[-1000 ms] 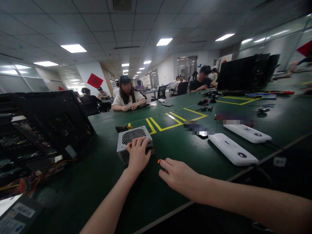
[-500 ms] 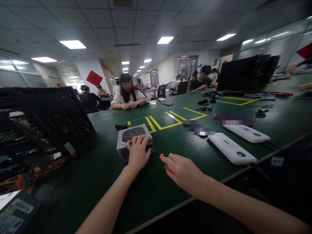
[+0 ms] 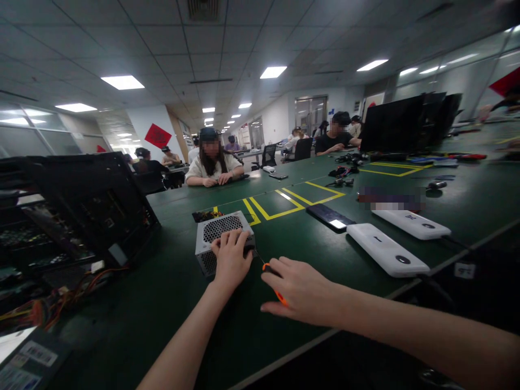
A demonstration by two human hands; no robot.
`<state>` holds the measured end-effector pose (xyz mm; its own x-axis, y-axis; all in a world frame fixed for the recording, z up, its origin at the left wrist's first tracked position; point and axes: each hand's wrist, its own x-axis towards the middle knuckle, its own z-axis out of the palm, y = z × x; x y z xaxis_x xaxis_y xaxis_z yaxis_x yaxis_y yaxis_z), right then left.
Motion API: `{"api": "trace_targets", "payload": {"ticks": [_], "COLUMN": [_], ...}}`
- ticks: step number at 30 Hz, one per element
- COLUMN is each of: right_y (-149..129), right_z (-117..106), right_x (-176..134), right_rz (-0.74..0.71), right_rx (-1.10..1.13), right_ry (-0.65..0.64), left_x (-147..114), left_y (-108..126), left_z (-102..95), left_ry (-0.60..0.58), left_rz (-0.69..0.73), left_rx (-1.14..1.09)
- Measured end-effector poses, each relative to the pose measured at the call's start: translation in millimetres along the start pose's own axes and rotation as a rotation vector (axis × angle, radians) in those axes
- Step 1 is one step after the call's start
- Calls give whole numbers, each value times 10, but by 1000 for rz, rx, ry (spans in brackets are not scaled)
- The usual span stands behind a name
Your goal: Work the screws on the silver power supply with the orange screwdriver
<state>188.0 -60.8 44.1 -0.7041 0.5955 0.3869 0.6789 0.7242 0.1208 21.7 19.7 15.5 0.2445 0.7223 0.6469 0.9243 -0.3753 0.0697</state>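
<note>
A grey computer power supply unit (image 3: 224, 230) with a honeycomb vent on top sits on the green table. My left hand (image 3: 232, 257) lies over its near right corner, fingers bent on the top and side, gripping it. In my right hand (image 3: 298, 290) is a screwdriver (image 3: 280, 298) with an orange and black handle. Its thin shaft points up and left to the unit's right side, beside my left fingers. Whether the tip touches a screw is too small to tell. My right thumb stands away from the handle while the other fingers curl over it.
An open black computer case (image 3: 85, 200) stands at left, with loose coloured wires (image 3: 52, 303) before it. A labelled box-like part (image 3: 32, 357) lies lower left. Two white power banks (image 3: 385, 249) and a phone (image 3: 331, 218) lie at right. A co-worker (image 3: 213, 162) sits across the table.
My right hand has turned around the screwdriver handle, its thumb now lowered and apart from it. The left hand stays on the power supply unit. The view has shifted slightly.
</note>
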Motion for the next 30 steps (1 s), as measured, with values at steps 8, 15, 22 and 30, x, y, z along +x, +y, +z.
{"api": "trace_targets", "payload": {"ticks": [8,15,22,30], "right_y": [-89,-127,-199,-186], "right_z": [162,267,281,153], "right_x": [-183,-162,-32,58], "right_rz": [613,750,507,17], "right_rx": [621,741,236,-265], "right_ry": [248,325,279,8], "left_x": [6,6,8,8], "left_y": [-5,9,-13,-10], "left_z": [-11,-9,13,11], "left_ry": [5,16,18,16], "left_rz": [-3,-15,5,15], "left_rx": [2,-2,2,15]}}
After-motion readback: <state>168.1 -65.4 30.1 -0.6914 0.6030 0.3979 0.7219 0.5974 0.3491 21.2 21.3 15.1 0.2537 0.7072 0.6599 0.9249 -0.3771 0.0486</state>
